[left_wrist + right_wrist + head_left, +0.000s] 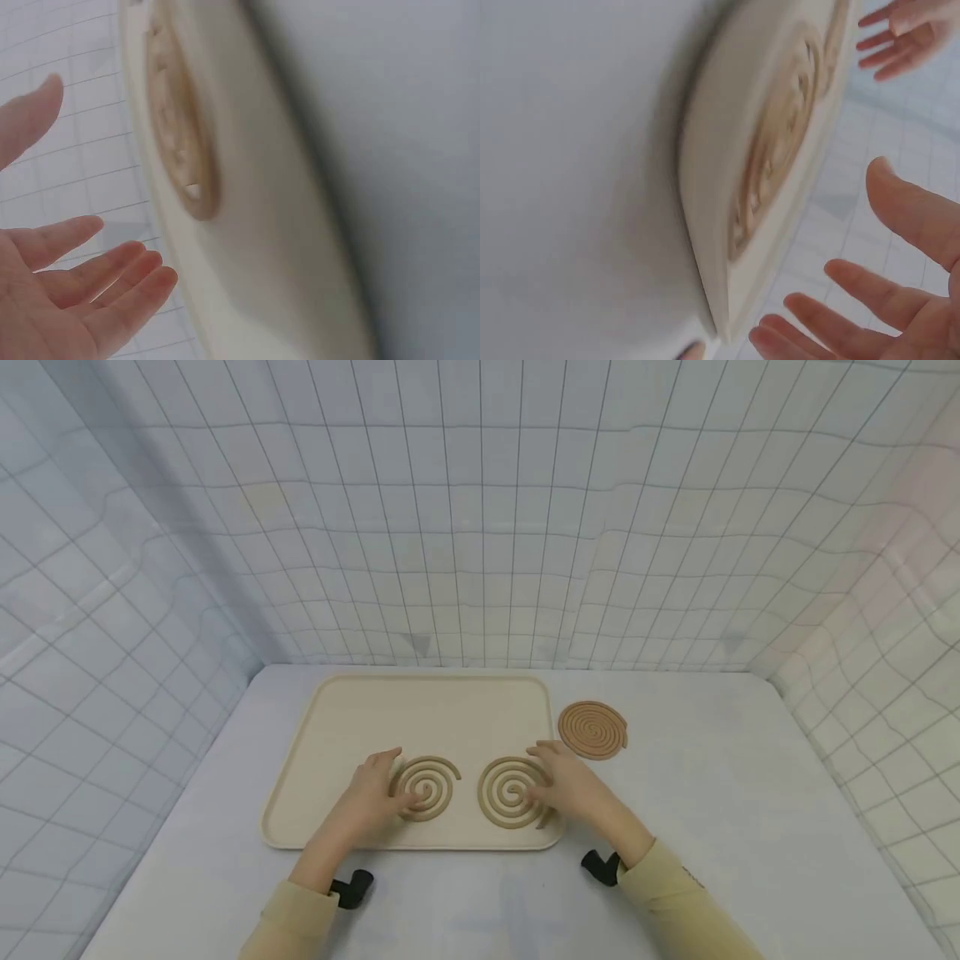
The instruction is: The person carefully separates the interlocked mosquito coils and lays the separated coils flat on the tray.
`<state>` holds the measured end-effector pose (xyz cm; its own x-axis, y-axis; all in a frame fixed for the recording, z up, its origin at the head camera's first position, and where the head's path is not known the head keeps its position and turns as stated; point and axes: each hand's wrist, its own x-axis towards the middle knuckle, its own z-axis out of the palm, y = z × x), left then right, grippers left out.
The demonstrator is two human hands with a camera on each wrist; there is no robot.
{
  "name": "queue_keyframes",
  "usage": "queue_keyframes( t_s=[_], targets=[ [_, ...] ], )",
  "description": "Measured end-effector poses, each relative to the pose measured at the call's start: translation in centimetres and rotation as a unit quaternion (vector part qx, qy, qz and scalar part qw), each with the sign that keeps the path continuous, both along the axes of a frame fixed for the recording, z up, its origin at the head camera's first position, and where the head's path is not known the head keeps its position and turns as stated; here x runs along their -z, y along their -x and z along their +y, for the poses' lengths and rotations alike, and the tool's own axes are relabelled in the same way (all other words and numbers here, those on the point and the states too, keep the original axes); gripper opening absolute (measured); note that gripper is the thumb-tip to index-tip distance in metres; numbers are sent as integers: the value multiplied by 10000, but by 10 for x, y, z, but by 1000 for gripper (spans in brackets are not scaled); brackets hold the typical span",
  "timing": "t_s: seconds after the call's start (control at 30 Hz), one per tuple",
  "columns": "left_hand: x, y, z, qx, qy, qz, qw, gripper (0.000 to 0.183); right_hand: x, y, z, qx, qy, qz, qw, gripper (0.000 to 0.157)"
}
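Observation:
Two tan mosquito coils lie flat, side by side, on a cream tray (435, 710). Over the left side of the left coil (426, 790) is my left hand (369, 795), its thumb overlapping the rings in the head view. My right hand (573, 783) hovers at the right side of the right coil (513, 790). Both wrist views show spread, fairly straight fingers with nothing between them: the left hand (67, 300) stands apart from its coil (176, 120), and the right hand (892, 315) from its own (780, 142).
A darker brown, tightly wound coil (592, 730) lies on the white table (712, 810), just right of the tray. Grid-patterned curtains (480, 527) enclose the back and sides. Black wrist mounts (352, 889) show below the sleeves.

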<state>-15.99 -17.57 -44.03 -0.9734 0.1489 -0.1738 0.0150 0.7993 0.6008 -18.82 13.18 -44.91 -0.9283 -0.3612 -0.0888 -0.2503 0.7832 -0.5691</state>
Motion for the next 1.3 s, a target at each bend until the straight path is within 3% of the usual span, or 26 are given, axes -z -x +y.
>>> queue_keyframes(
  t_s=[0.13,0.23,0.43,0.57,0.73,0.83,0.93,0.97,1.07,1.17,1.3],
  targets=[
    [-14,8,1,64,-353,241,9991,71,-10,16,21,248,257,31,9994,56],
    [-19,17,10,140,-926,331,9951,65,-10,31,41,529,502,147,9972,52],
    [-16,34,56,254,-2234,261,9740,49,-9,57,75,1087,593,288,9919,44],
    [-9,42,94,222,-2756,-66,9610,42,-7,69,91,1323,516,123,9898,45],
    [3,46,145,343,-3282,-832,9403,39,2,79,100,1457,319,-201,9886,52],
    [6,42,173,310,-3699,-1509,9162,43,8,83,100,1540,188,-345,9873,56],
    [9,38,194,117,-4076,-2045,8899,52,14,85,102,1553,10,-330,9873,55],
    [11,37,200,21,-4122,-2177,8847,55,15,86,102,1535,-43,-335,9876,54],
    [16,37,212,-303,-4133,-2335,8796,66,18,86,103,1385,-197,-337,9896,52],
    [21,41,223,-586,-4072,-2308,8818,74,20,86,102,1197,-386,-317,9916,52],
    [25,48,231,-825,-4260,-2204,8736,79,19,87,99,1103,-514,-263,9922,51]
  ],
)
